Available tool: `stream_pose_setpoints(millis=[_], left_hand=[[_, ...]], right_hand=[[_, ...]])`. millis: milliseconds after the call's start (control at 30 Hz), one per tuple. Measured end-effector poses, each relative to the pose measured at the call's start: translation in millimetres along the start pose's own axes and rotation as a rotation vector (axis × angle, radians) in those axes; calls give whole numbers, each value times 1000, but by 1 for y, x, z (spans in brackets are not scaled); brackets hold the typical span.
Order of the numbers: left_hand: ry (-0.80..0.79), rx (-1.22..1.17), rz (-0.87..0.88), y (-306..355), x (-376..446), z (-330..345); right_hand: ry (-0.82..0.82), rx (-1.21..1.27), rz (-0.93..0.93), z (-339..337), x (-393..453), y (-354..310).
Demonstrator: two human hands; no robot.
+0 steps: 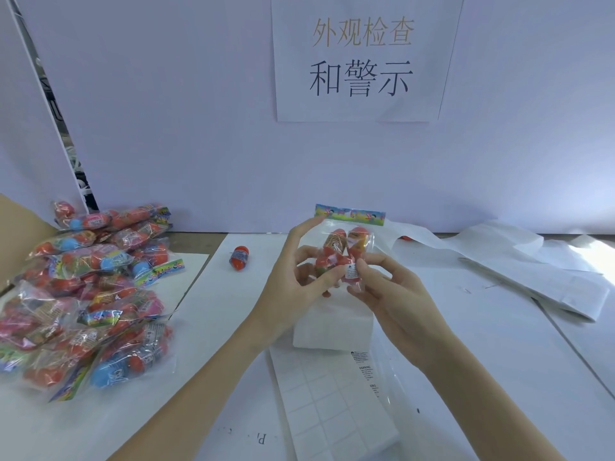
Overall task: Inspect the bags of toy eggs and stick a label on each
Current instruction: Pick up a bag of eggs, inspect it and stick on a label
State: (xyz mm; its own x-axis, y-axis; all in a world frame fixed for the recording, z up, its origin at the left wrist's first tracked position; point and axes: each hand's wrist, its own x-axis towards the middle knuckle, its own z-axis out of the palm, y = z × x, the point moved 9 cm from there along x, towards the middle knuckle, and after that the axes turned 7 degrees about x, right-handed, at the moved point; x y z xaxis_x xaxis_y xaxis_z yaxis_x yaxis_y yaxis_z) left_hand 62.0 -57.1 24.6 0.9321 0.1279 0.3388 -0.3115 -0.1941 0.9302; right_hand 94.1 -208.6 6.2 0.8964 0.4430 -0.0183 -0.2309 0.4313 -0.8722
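I hold one clear bag of toy eggs (346,242) upright above the table's middle; it has a colourful header card on top and red and yellow eggs inside. My left hand (293,277) grips the bag's left side with curled fingers. My right hand (386,287) pinches its lower right side, thumb on a small white warning label (351,270) on the bag. Below lies a label sheet (319,400), mostly peeled, with a few warning labels (366,367) left on its right column.
A heap of bagged toy eggs (90,294) covers the table's left side. One loose red egg (240,257) lies behind my left hand. A white foam block (332,331) sits under my hands. Used white backing sheets (532,267) sprawl at the right. A partition with a paper sign (362,58) stands behind.
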Motion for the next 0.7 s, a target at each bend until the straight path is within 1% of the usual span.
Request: stream_pose_setpoints(millis=[67, 167, 233, 300, 367, 400, 467, 533, 600, 700], left_hand=[[2, -111, -46, -4, 1, 0], [54, -306, -161, -14, 2, -6], [60, -308, -184, -15, 2, -7], [77, -192, -154, -12, 0, -10], [131, -49, -67, -3, -1, -13], [156, 17, -8, 2, -2, -14], [192, 219, 165, 17, -4, -15], [181, 403, 315, 30, -8, -8], [122, 421, 364, 36, -11, 0], [40, 400, 353, 35, -12, 12]], right_hand=[[31, 64, 12, -4, 2, 1], [74, 192, 53, -8, 2, 3], [96, 168, 37, -10, 0, 3], [125, 7, -28, -10, -1, -1], [137, -159, -84, -6, -3, -6], [126, -198, -91, -2, -4, -7], [65, -236, -92, 7, -6, -7], [17, -256, -94, 14, -8, -6], [35, -250, -108, 13, -8, -7], [111, -200, -135, 4, -8, -11]])
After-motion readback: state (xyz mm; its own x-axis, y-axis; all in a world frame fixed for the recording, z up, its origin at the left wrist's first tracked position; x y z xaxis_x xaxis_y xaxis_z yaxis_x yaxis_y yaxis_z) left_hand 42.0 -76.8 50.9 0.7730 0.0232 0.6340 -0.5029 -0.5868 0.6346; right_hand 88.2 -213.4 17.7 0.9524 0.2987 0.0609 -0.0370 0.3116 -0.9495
